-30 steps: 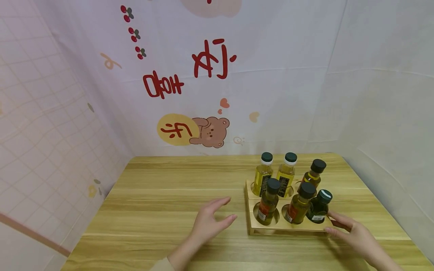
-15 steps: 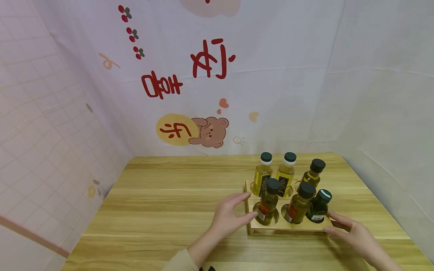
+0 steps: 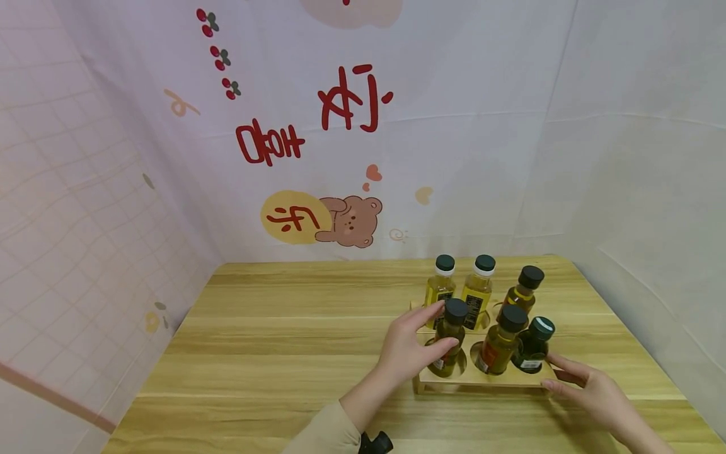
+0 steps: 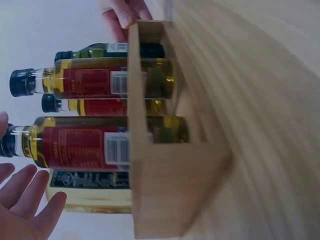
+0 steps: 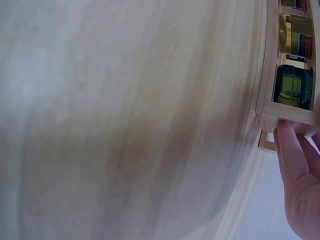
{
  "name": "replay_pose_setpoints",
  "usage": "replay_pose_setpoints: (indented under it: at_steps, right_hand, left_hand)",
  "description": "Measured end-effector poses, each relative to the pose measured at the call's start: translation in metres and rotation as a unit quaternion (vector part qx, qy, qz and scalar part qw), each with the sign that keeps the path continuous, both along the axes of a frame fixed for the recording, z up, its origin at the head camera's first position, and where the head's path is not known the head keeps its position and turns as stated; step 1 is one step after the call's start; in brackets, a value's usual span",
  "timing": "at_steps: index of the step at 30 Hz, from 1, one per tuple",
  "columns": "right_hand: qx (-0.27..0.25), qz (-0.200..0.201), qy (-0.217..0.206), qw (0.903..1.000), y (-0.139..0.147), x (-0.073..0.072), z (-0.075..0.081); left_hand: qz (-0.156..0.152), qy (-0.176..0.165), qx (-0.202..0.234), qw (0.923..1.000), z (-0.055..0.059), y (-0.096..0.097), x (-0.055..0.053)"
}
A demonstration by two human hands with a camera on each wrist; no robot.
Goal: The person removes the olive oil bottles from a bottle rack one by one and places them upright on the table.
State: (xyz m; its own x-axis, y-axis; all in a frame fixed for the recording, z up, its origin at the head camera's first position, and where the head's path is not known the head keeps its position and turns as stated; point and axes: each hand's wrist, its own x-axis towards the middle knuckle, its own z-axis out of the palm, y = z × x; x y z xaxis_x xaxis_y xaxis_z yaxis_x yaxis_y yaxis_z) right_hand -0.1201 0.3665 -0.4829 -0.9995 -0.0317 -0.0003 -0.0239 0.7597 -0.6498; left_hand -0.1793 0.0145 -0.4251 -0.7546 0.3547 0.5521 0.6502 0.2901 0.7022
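A two-tier wooden rack (image 3: 482,380) holds several upright oil bottles. My left hand (image 3: 399,353) is at the front-left bottle (image 3: 455,313), which has a black cap and a red label. Its thumb and fingers are spread to either side of the neck; in the left wrist view a gap shows between the fingers (image 4: 30,192) and the glass. My right hand (image 3: 595,394) rests against the rack's right end, beside a dark green bottle (image 3: 532,353). Its fairly straight thumb (image 5: 292,150) touches the end panel in the right wrist view.
Behind stand two pale yellow oil bottles (image 3: 478,287) with green caps and a black-capped one (image 3: 524,287). Another red-labelled bottle (image 3: 499,347) is in the front row. The wooden table (image 3: 283,328) meets a printed cloth backdrop (image 3: 476,157) at the back and sides.
My left hand has moved right, from bare table beside the rack to the front-left bottle. The right hand has stayed at the rack's right end, and the bottles have not moved.
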Motion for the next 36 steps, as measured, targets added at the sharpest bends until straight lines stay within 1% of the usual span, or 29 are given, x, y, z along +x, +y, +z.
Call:
replay_pose_setpoints:
  at_steps: [5,9,11,15,21,24,27,31,33,36]
  right_hand:
    - [-0.005,-0.001,-0.003,1.0,-0.002,0.0,0.001]
    - [-0.01,0.001,-0.002,0.9999,-0.003,0.001,0.002]
    - [-0.006,0.002,-0.001,1.0,-0.004,0.0,0.003]
    - [-0.004,0.004,-0.005,1.0,-0.003,0.0,0.004]
    - [0.005,0.006,-0.006,1.0,-0.003,-0.001,0.005]
    - [0.007,0.006,-0.003,0.9999,-0.003,0.0,0.005]
    - [0.007,0.005,-0.004,1.0,-0.003,0.0,0.005]
    - [0.003,0.002,-0.011,0.9999,-0.002,0.0,0.005]
    - [0.002,0.001,-0.011,0.9999,-0.002,0.0,0.004]
    - [0.004,-0.001,-0.007,1.0,-0.003,0.0,0.004]
  left_hand:
    - [0.0,0.013,0.011,0.9999,0.007,0.009,-0.003]
    - [0.006,0.023,0.02,0.9995,0.009,0.014,-0.005]
    - [0.004,0.026,0.026,0.9993,0.01,0.016,-0.006]
    - [-0.003,0.015,0.036,0.9992,0.012,0.017,-0.007]
    - [-0.009,-0.01,0.035,0.9993,0.017,0.017,-0.005]
    - [-0.02,-0.025,0.05,0.9983,0.021,0.015,-0.004]
    - [-0.032,-0.04,0.074,0.9959,0.029,0.011,-0.004]
    - [-0.043,-0.053,0.097,0.9929,0.046,0.002,-0.003]
    - [-0.045,-0.052,0.105,0.9921,0.053,-0.006,-0.003]
    - [-0.038,-0.047,0.117,0.9913,0.06,-0.018,-0.005]
